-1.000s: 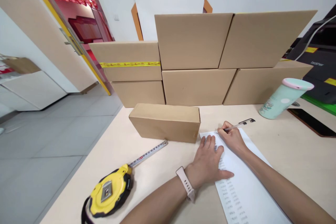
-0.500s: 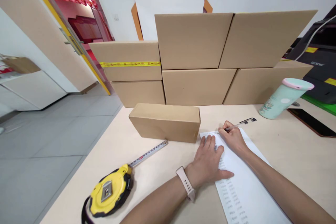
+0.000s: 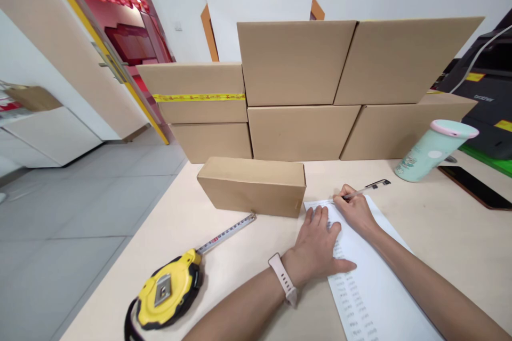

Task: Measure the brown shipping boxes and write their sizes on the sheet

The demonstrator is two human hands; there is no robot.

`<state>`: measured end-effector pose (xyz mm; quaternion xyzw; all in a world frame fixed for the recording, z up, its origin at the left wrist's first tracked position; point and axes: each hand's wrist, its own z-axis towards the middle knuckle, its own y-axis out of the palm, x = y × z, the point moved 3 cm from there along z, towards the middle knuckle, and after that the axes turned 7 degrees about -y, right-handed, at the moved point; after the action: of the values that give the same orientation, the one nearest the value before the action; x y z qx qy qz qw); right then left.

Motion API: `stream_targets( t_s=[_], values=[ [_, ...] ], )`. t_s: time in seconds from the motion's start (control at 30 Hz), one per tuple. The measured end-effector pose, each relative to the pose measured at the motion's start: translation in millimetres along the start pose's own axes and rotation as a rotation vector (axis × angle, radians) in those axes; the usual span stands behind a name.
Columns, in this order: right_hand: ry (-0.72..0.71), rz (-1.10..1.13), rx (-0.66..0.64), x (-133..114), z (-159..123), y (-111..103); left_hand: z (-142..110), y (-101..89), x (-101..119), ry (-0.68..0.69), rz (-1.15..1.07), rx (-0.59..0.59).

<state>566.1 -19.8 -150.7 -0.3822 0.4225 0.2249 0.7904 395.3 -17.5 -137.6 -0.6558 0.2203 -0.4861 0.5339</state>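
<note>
A sheet of paper (image 3: 384, 277) with columns of handwriting lies on the table. My left hand (image 3: 318, 245) rests flat on its left edge, fingers spread. Near the top of the sheet, my right hand (image 3: 354, 210) grips a pen (image 3: 370, 187), its tip hidden behind the fingers. Just beyond my left hand stands a small cardboard box (image 3: 256, 192). A yellow and black tape measure (image 3: 170, 290) lies to the left, a short length of its blade pulled out towards that box.
Larger cardboard boxes (image 3: 296, 64) are stacked two high along the back of the table (image 3: 236, 272). On the right are a mint-green cup (image 3: 432, 152), a phone (image 3: 478, 186) and a black Brother machine (image 3: 488, 112). The table's left edge drops to a tiled floor.
</note>
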Motion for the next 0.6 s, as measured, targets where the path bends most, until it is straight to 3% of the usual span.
stream_targets(
  t_s=[0.6],
  values=[
    [0.005,-0.005,0.008,-3.7,-0.6,-0.5,0.3,1.6,-1.1,0.007,-0.018,0.012]
  ],
)
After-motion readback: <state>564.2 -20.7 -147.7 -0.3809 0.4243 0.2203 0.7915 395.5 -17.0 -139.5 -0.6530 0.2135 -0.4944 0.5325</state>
